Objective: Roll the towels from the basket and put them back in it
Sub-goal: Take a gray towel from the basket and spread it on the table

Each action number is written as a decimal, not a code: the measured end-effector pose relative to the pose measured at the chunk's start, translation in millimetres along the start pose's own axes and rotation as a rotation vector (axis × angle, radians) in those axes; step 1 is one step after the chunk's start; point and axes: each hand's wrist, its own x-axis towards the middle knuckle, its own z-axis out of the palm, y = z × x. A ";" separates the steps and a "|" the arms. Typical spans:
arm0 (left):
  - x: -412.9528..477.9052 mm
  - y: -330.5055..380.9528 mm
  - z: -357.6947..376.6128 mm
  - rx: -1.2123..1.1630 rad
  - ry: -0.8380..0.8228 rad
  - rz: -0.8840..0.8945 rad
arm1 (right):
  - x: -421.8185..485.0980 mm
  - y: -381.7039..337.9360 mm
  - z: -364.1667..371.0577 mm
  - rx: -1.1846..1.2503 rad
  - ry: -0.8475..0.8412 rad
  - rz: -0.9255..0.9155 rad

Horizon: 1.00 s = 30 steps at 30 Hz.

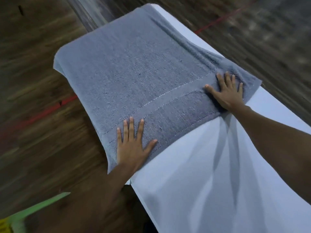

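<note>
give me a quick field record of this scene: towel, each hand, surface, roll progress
towel: grey-blue towel, spread flat, creased near its right corner
left hand: left hand, fingers straight, pressing the towel's near edge
right hand: right hand, flat on the towel's near right corner
surface: white table; the towel's left side drapes over its edge
roll progress: not started, no roll formed
basket: not clearly seen; a blurred green object at lower left
</note>
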 end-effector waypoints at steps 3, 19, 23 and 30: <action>-35.7 27.3 9.4 0.003 -0.004 0.003 | -41.1 42.0 4.9 -0.073 0.045 0.024; -186.4 170.3 51.1 0.021 -0.003 -0.028 | -161.8 196.9 -5.0 -0.090 0.093 -0.003; -223.8 199.6 61.5 0.007 0.004 -0.044 | -192.7 232.4 -7.8 -0.090 0.092 -0.014; -284.5 240.3 79.4 0.007 0.019 -0.044 | -247.5 279.3 -9.5 -0.087 0.092 -0.022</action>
